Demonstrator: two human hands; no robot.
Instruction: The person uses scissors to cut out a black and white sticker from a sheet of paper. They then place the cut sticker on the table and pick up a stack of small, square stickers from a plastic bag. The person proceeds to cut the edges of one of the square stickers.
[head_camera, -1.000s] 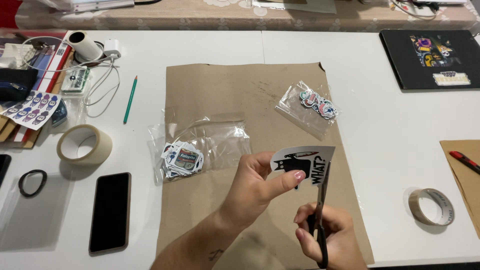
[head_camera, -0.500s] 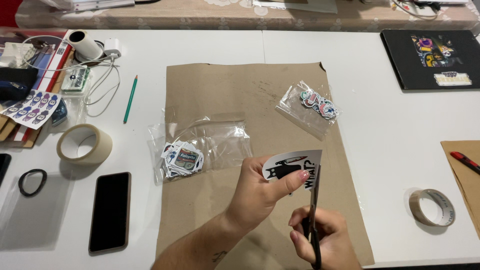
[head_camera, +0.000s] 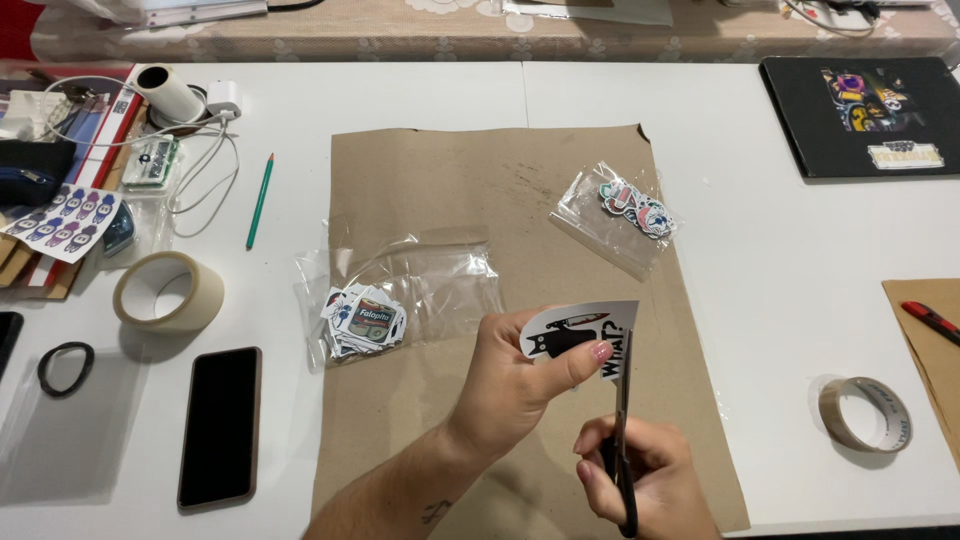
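My left hand (head_camera: 520, 375) pinches a white sticker sheet (head_camera: 585, 330) printed with a black cartoon figure, holding it above the brown paper sheet (head_camera: 450, 190). My right hand (head_camera: 640, 480) grips black scissors (head_camera: 622, 420), whose blades point up into the sticker's right edge. Two clear plastic bags lie on the brown paper: one holding a pile of stickers (head_camera: 365, 320) to the left of my hands, and a smaller bag with colourful stickers (head_camera: 630, 210) at the upper right.
On the white table sit a tape roll (head_camera: 165, 292), a black phone (head_camera: 220, 425), a black ring (head_camera: 65, 365), a green pencil (head_camera: 260, 200), and cables and boxes at the far left. A second tape roll (head_camera: 865, 412), a red pen (head_camera: 932, 322) and a black board (head_camera: 865, 115) are on the right.
Both hands have drifted slightly left and down with the sticker. The scissors have stayed at the sticker's right edge, and the sheet has turned a little.
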